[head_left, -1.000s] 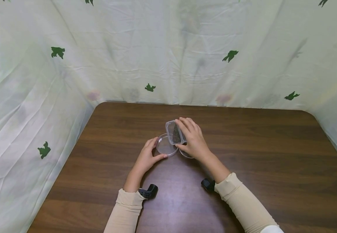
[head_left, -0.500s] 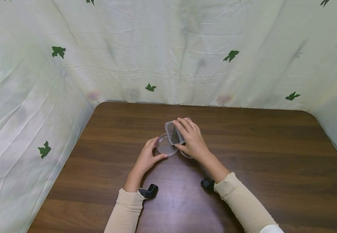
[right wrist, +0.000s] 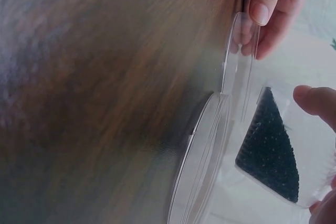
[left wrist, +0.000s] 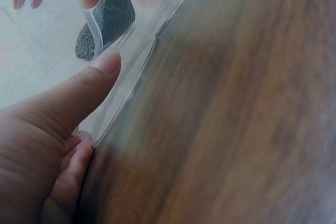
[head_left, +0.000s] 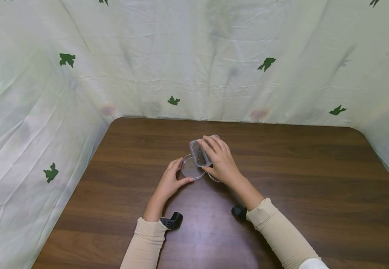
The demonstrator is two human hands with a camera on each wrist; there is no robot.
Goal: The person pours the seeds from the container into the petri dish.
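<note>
My right hand (head_left: 224,162) grips a clear rectangular plastic container (head_left: 195,147) by its sides and holds it tilted leftward. Dark fine granules (right wrist: 270,153) have slid into a slanted heap against its lower side, as the right wrist view shows. Below it lies a shallow clear petri dish (head_left: 189,172) on the table. My left hand (head_left: 167,182) holds that dish at its left side, thumb at the near rim and fingers round the far one. A second round clear dish (right wrist: 195,169) sits right beside the first, partly hidden under my right hand in the head view.
The brown wooden table (head_left: 302,175) ends at a pale curtain (head_left: 194,56) with green leaf-like patches, which hangs behind it and along both sides. Black wrist cameras (head_left: 172,221) are strapped at both sleeves.
My right hand has shifted slightly left and tipped the container a little further, and the granules inside have moved toward its lower side. The left hand and dish have stayed put.
</note>
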